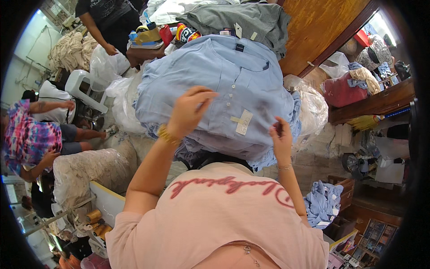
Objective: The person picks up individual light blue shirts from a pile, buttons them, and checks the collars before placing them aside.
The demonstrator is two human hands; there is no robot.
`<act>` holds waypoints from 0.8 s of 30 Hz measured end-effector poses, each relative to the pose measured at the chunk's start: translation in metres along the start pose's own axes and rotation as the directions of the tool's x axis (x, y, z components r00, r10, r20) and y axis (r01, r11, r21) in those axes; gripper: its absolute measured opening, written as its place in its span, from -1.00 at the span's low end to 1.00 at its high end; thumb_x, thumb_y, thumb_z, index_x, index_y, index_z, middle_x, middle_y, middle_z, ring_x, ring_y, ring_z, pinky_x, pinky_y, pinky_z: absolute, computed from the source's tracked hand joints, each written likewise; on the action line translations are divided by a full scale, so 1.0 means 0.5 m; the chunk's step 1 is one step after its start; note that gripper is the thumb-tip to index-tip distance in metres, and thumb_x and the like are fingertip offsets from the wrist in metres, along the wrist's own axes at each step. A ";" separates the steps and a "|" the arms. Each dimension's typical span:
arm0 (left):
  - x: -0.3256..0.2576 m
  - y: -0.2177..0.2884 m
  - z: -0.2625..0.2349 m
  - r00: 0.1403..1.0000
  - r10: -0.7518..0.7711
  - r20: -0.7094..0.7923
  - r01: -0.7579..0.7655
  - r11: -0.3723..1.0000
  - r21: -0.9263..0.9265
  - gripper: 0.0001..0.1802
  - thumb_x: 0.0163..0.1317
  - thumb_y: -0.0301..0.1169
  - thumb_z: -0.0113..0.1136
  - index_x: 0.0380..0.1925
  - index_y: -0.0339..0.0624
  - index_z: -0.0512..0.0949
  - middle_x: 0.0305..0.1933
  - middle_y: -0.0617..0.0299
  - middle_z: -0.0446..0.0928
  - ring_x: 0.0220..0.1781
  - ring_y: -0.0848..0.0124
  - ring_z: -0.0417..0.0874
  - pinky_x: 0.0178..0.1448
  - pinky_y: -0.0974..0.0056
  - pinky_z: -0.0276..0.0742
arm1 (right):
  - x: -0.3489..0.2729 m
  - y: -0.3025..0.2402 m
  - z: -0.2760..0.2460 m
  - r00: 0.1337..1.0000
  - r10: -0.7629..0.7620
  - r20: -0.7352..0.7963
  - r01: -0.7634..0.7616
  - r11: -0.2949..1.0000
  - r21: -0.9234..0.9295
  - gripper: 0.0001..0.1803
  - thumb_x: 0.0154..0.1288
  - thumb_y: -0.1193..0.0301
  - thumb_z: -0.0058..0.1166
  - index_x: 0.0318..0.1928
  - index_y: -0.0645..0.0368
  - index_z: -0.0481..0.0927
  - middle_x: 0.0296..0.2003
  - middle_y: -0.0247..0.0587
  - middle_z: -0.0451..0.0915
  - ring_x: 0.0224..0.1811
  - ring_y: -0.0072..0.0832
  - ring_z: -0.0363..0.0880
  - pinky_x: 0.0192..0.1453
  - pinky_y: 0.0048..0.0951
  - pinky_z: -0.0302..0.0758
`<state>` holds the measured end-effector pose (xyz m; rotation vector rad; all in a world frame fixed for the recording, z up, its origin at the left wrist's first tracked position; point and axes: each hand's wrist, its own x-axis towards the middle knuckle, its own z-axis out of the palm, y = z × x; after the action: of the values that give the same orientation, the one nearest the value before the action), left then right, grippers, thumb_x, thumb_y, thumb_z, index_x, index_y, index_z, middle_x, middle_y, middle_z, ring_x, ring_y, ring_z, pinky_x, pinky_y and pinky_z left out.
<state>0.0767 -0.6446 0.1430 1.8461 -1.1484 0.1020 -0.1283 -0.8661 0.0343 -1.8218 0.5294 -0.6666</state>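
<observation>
A light blue buttoned shirt (188, 62) lies spread on top of a pile of similar garments in front of me. Its collar points away from me, and small white buttons run down its middle. My left hand (192, 110) is over the shirt's left half, fingers loosely bent and thumb apart, with nothing visible in it. Near the pile's right edge, my right hand (281, 136) has its fingers curled and a gap between thumb and forefinger, also holding nothing I can see. Between the hands, a small paper tag (243, 122) rests on the shirt's lower front.
Grey garments (242, 20) lie beyond the pile, beside a cluttered tray (148, 38). Plastic wrapping (309, 105) bulges on the right. A white stool (85, 87) and a large wrapped bundle (92, 172) stand left. More blue clothing (322, 201) sits at lower right. Other people are nearby.
</observation>
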 end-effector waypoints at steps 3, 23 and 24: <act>0.013 -0.063 0.114 0.989 0.075 0.129 -0.092 0.987 0.131 -0.73 0.02 -0.57 0.14 -0.20 -0.29 0.51 -0.13 0.07 0.45 -0.18 0.18 0.54 -0.08 0.27 0.47 | 0.025 -0.059 0.063 0.969 0.003 0.246 -0.041 0.988 0.151 -0.57 0.20 0.55 0.03 0.11 0.16 0.36 -0.27 -0.35 0.38 -0.26 -0.65 0.38 -0.21 -0.62 0.38; -0.008 -0.071 0.131 0.995 -0.053 0.083 0.027 0.956 0.293 -0.94 0.11 -0.46 0.09 -0.44 -0.22 0.48 -0.26 0.19 0.48 -0.32 0.19 0.54 -0.25 0.22 0.48 | 0.121 -0.107 0.159 0.832 -0.242 0.499 0.527 0.626 -0.575 -0.79 0.29 0.25 -0.14 -0.27 0.12 0.41 -0.34 -0.20 0.47 -0.42 -0.23 0.53 -0.43 -0.28 0.46; -0.006 -0.072 0.129 0.995 -0.040 0.091 0.013 0.958 0.286 -0.94 0.11 -0.46 0.09 -0.44 -0.22 0.48 -0.25 0.20 0.48 -0.33 0.19 0.55 -0.26 0.22 0.48 | 0.120 -0.108 0.162 0.835 -0.251 0.490 0.527 0.622 -0.579 -0.79 0.29 0.25 -0.15 -0.28 0.12 0.41 -0.35 -0.20 0.48 -0.44 -0.22 0.53 -0.44 -0.27 0.45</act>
<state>0.0778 -0.6852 0.0812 2.1396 -1.2256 0.1725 -0.0272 -0.8305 0.0751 -2.7796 0.0943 -0.4012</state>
